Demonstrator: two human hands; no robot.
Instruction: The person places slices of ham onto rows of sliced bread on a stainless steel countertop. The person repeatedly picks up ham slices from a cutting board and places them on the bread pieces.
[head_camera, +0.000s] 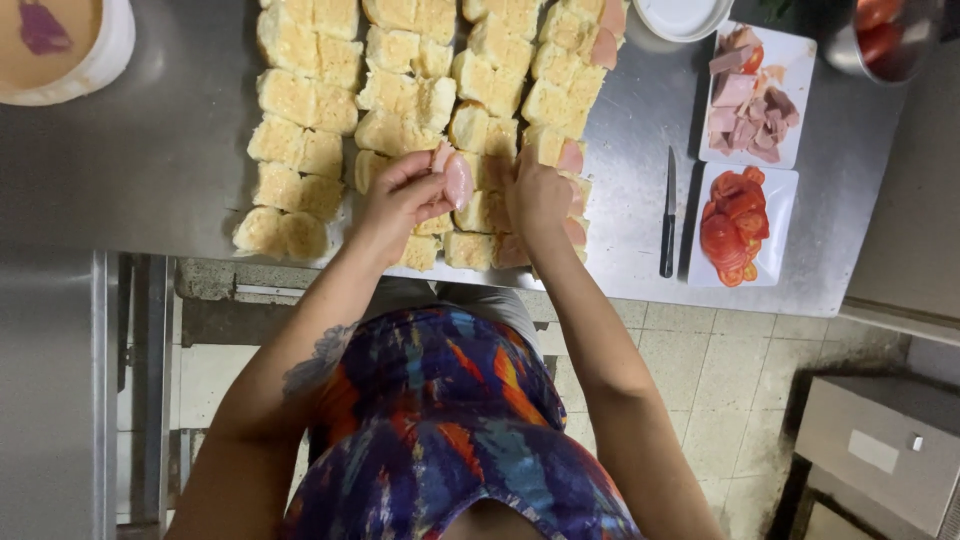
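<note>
My left hand (400, 195) has its grip closed on a pink ham slice (458, 180), held just above the split bread rolls (300, 100) on the table (150, 150). Just right of it, my right hand (537, 195) presses one roll; whether that grip is closed, I cannot tell. Further right lie a knife (668, 215) and a plate of tomato slices (735, 220).

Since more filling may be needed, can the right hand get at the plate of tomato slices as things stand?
Probably yes. The right hand rests on the rolls, and the plate of tomato slices lies to its right on the same counter. Only a flat knife lies between.
</note>
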